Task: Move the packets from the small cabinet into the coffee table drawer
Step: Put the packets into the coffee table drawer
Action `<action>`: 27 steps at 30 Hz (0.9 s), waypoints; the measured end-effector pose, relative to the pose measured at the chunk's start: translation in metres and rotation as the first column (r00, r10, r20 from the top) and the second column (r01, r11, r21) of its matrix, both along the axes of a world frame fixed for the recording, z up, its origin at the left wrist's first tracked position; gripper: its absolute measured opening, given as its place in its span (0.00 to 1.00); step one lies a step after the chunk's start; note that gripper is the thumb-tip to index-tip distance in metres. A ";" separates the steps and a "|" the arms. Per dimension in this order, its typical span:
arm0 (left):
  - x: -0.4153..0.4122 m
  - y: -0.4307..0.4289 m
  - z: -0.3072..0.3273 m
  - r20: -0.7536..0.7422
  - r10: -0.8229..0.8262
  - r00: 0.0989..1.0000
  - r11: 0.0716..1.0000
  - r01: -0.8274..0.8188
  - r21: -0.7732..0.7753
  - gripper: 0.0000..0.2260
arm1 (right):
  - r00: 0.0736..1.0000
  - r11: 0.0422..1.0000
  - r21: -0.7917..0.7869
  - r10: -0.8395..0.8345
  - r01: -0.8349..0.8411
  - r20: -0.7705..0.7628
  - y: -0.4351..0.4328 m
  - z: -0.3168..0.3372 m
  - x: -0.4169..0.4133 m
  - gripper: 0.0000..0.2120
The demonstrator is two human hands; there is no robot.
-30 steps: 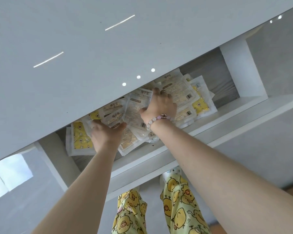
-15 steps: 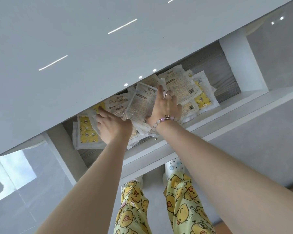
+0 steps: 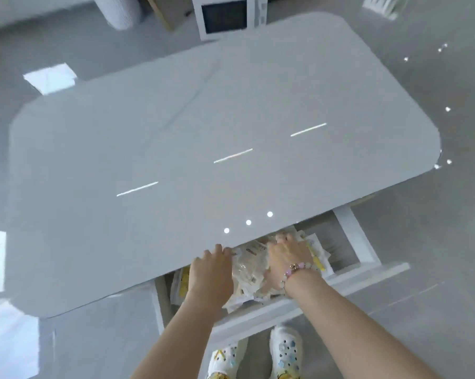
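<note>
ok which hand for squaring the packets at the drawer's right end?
Likely the right hand: it lies on the packets nearest that end. The left hand sits further left, fingertips at the tabletop edge.

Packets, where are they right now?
Head view, low centre: the packets lie heaped in the open coffee table drawer, just under the near edge of the tabletop, with the left hand against the pile's left side and the right hand on top.

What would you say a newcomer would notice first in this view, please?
The wide, glossy grey tabletop fills most of the view, with light strips mirrored in it. Below its near edge, the open drawer holds a heap of packets, and the left hand and right hand both rest on that heap.
</note>
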State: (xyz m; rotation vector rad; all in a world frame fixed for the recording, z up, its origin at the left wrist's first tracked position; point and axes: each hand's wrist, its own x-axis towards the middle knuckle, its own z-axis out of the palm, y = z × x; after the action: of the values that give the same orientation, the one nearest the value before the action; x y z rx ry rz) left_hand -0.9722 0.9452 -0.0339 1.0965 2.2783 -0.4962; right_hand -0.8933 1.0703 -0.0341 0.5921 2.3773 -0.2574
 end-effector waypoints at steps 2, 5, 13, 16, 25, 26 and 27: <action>-0.015 0.010 0.051 -0.053 0.113 0.992 0.991 -0.109 0.080 0.16 | 0.995 0.996 0.040 0.087 -0.085 -0.057 0.013 0.054 -0.015 0.17; -0.039 0.013 0.132 -0.154 0.225 0.962 0.959 -0.191 0.210 0.16 | 0.973 0.980 0.132 0.169 -0.149 -0.159 0.026 0.141 -0.040 0.21; -0.084 -0.057 0.313 -0.352 0.502 0.790 0.833 -0.332 0.442 0.16 | 0.825 0.894 0.339 0.414 -0.292 -0.384 -0.026 0.333 -0.114 0.23; -0.092 -0.103 0.360 -0.406 0.582 0.705 0.788 -0.365 0.496 0.17 | 0.743 0.851 0.370 0.512 -0.372 -0.431 -0.070 0.377 -0.130 0.24; -0.078 -0.293 0.444 -0.514 0.732 0.447 0.681 -0.456 0.573 0.15 | 0.492 0.705 0.453 0.707 -0.545 -0.508 -0.245 0.458 -0.159 0.25; -0.071 -0.318 0.450 -0.522 0.748 0.410 0.664 -0.483 0.571 0.15 | 0.453 0.684 0.463 0.725 -0.564 -0.519 -0.271 0.466 -0.158 0.25; -0.063 -0.344 0.455 -0.530 0.762 0.372 0.645 -0.509 0.570 0.16 | 0.409 0.661 0.474 0.741 -0.582 -0.532 -0.298 0.474 -0.157 0.26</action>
State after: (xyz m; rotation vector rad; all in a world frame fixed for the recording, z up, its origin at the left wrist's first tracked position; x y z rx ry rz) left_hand -1.0351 0.6010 0.4210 -0.1014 3.3450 -0.2425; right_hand -1.0505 0.7725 0.4404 -0.5629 3.1775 0.2066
